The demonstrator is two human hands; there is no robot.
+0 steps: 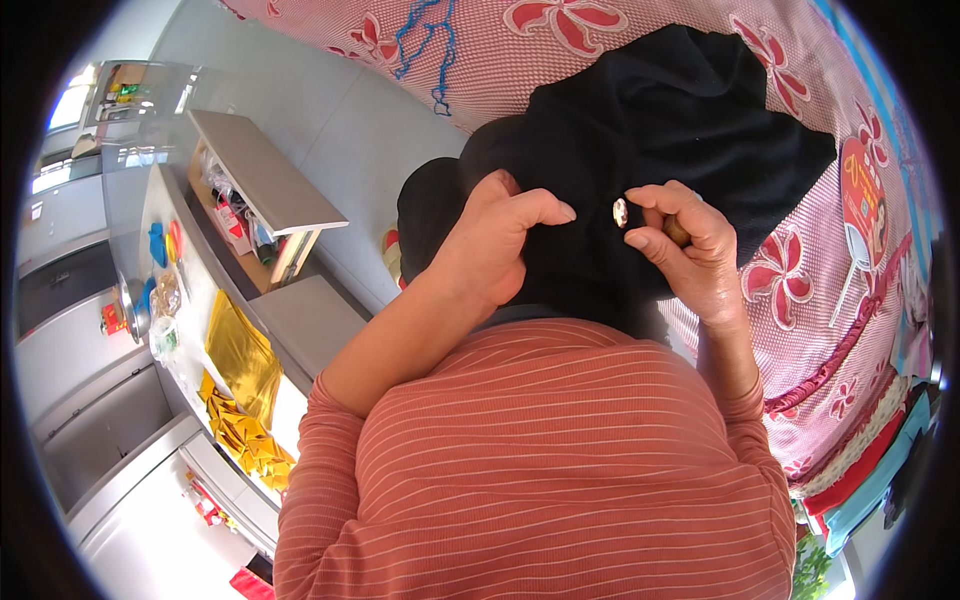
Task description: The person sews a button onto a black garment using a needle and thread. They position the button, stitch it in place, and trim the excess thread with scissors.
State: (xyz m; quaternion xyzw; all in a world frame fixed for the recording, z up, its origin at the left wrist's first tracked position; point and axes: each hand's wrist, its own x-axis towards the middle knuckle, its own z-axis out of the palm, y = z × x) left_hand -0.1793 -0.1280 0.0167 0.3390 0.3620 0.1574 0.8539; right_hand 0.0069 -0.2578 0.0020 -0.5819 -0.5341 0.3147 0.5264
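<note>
Black cloth lies over my lap and spreads to the right onto a bedcover. My left hand grips this cloth, with the thumb stretched out on top toward the right and the fingers mostly hidden. My right hand is raised at the right, its thumb and forefinger apart at the tips. Tucked in its curled fingers is a small brown roundish object, partly covered. A small shiny oval piece shows just left of those fingertips; whether they touch it I cannot tell.
Pink bedcover with red flowers surrounds the cloth; blue cord and a round hand fan lie on it. At left stands a table with an open drawer, gold foil sheets, folded gold paper and scissors.
</note>
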